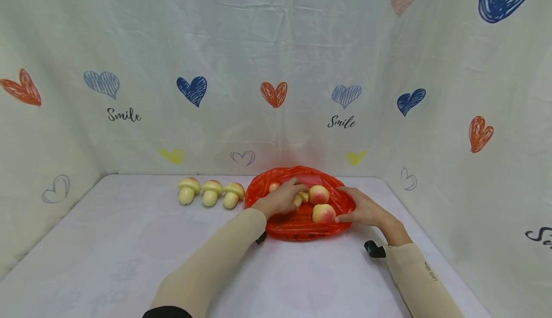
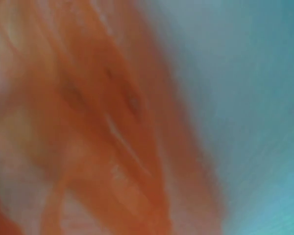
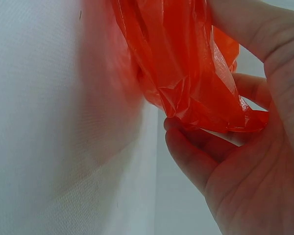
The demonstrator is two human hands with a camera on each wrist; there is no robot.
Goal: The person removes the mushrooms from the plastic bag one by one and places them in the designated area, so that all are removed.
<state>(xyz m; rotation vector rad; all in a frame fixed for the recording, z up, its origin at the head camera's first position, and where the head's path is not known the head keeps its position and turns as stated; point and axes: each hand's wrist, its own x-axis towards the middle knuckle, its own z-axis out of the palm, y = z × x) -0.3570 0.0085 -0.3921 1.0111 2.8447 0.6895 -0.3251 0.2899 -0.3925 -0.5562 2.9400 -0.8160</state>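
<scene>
A red plastic bag [image 1: 297, 232] lies with its mouth spread wide on the table. Inside it, my left hand [image 1: 282, 199] has its thumb and fingers around a pale yellow mushroom [image 1: 298, 201], partly hidden by the hand. Two red-and-yellow round fruits, an upper fruit [image 1: 319, 195] and a lower fruit [image 1: 323, 213], sit in the bag's right half. My right hand [image 1: 366, 209] grips the bag's right rim, its thumb close to the lower fruit. Red film [image 3: 186, 73] passes between that thumb and the fingers in the right wrist view. The left wrist view is blurred by red film [image 2: 112, 122].
Left of the bag, three mushrooms with reddish-yellow caps stand in a row: a left one [image 1: 188, 191], a middle one [image 1: 211, 193] and a right one [image 1: 233, 195]. A white cloth covers the table [image 1: 129, 241]. Behind hangs a heart-patterned curtain [image 1: 241, 126].
</scene>
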